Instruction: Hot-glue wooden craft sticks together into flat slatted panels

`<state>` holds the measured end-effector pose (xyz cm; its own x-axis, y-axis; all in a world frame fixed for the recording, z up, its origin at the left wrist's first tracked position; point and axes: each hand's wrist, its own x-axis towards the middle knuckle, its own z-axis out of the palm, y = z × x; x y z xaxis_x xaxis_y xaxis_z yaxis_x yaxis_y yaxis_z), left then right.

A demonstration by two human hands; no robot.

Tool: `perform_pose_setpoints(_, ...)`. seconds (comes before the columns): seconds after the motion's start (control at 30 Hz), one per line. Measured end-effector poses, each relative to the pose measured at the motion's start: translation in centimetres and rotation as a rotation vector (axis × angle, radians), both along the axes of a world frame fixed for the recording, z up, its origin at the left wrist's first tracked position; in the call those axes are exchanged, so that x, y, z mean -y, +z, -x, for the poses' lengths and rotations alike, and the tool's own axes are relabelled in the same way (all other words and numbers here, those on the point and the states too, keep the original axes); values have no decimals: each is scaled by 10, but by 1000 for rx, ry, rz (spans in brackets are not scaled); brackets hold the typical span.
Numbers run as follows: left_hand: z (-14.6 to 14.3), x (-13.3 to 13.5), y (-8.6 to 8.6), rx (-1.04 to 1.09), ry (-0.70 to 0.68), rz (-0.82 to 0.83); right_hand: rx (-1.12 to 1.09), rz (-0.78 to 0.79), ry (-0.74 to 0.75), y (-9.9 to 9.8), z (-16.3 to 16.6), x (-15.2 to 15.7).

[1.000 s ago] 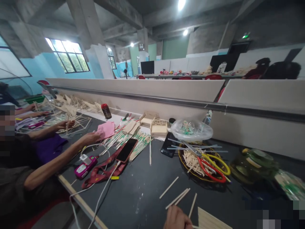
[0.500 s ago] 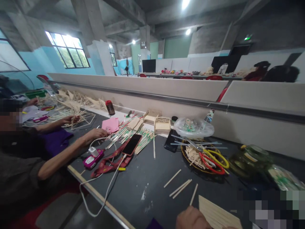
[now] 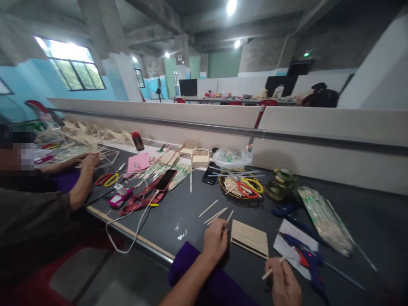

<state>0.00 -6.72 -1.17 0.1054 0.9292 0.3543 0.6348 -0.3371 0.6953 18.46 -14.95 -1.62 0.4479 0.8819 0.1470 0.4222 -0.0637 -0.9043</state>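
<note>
My left hand [image 3: 216, 240] rests on the dark table, fingers curled and touching the left edge of a flat panel of joined wooden sticks [image 3: 250, 238]. My right hand [image 3: 284, 286] is closed around a single thin wooden stick [image 3: 274, 265] that points up and to the right. Beside that hand a blue glue gun [image 3: 302, 256] lies on a white sheet of paper [image 3: 295, 245]. Loose sticks [image 3: 216, 215] lie just beyond my left hand.
A basket [image 3: 241, 187] holds sticks and red and yellow scissors. A green glass jar [image 3: 282, 184], a bag of sticks [image 3: 323, 218], phones [image 3: 165, 180] and a white cable [image 3: 134, 233] crowd the table. A co-worker's arm [image 3: 79, 183] rests at left. A low partition wall [image 3: 287, 140] backs the table.
The view has tilted down and swung right. Both my hands and forearms have come into sight, along with the stick panel and glue gun. The co-worker's arm pulled back from the pink cloth.
</note>
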Motion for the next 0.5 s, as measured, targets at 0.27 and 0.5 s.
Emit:
perform_pose_setpoints(0.27,2,0,6,-69,-135,24,138,129,39,6,-38,-6)
perform_pose_setpoints(0.5,1,-2,7,-182,-232,45,192,195,92,1,-39,-4)
